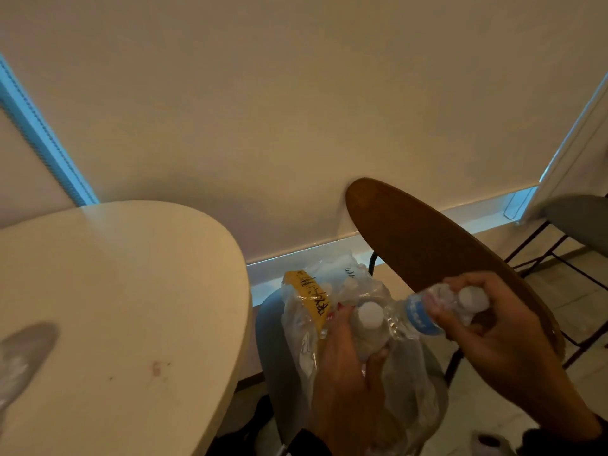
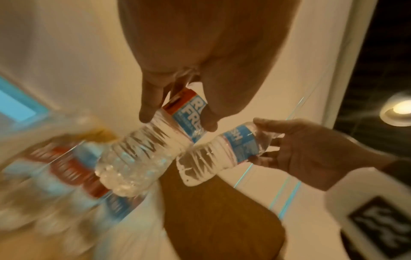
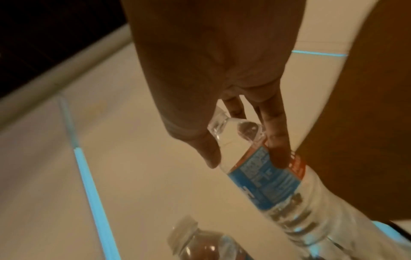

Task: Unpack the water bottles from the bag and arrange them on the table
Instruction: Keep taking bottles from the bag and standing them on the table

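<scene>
A: Where are the two bottles relative to the fingers?

B: The left hand [image 1: 342, 366] has its fingers [image 2: 146, 109] and thumb curled round the upper part of one clear bottle [image 2: 142, 151], just at the blue and red label, above the open bag [image 1: 316, 311]. The right hand [image 1: 493, 327] grips a second bottle [image 2: 220, 154] by neck and shoulder, its fingers [image 3: 278, 140] lying over the label. In the left wrist view the two bottles' lower ends are close together; I cannot tell whether they touch.

A: Materials and shapes?

B: Both bottles are thin ribbed clear plastic with white caps. The bag is crinkled clear plastic with a yellow strip bearing dark writing, and more bottles show inside it, blurred. It sits on a grey chair seat [image 1: 269, 340].

A: And the surface?

B: A pale, smooth surface [image 1: 131, 291] with a rounded edge lies left of the bag, just beside the chair. Something clear and blurred sits at its near left edge; I cannot tell what it is. A brown rounded chair back [image 1: 427, 245] rises just behind the right hand, with a pale wall beyond.
</scene>
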`<state>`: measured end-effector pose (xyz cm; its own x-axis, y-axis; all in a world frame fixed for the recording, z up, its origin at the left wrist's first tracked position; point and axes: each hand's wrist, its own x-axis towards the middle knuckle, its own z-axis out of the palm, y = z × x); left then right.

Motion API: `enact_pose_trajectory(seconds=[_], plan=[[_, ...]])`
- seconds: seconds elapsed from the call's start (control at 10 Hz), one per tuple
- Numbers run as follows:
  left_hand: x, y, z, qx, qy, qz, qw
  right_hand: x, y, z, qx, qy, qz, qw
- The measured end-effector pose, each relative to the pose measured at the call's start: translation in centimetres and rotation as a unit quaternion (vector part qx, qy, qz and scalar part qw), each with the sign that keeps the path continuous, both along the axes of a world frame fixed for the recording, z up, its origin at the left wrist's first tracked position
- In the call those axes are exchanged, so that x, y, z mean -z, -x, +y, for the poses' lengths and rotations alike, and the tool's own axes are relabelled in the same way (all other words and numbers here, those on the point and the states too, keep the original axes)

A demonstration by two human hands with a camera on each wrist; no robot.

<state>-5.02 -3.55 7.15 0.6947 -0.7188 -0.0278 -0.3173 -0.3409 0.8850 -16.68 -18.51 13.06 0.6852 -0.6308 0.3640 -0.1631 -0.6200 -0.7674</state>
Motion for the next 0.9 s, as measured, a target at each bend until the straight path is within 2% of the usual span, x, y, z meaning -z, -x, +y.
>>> enact_pose_trajectory(seconds=[0.1,0.2,0.3,0.4,0.6,0.9], plan=[[-6.6,0.7,2.8,-0.024,0.029,-0.061,0.997,-5.2,-0.7,0.8,-0.039,0.028,-0.019,0.999],[-9.9,1.2,6.2,-0.063,0.119,-0.087,0.987,-10.3,-2.3,2.9,-0.097,0.019,-0.066,0.993],[-13.1,1.1,9.7,-0.1,0.169,-0.077,0.977,-14.1,-4.6,5.6,-0.16,0.04,-0.098,0.982],[-15.7,0.8,13.1,-0.149,0.201,-0.104,0.963,-16.0,-7.3,7.9,-0.218,0.042,-0.119,0.968],[-17.5,0.0,19.4,-0.246,0.184,-0.169,0.936,-17.7,-13.3,12.4,-0.349,0.049,-0.078,0.933],[-16.7,-2.1,23.3,-0.351,0.118,-0.169,0.914,-18.4,-19.6,18.4,-0.457,0.116,0.026,0.882]])
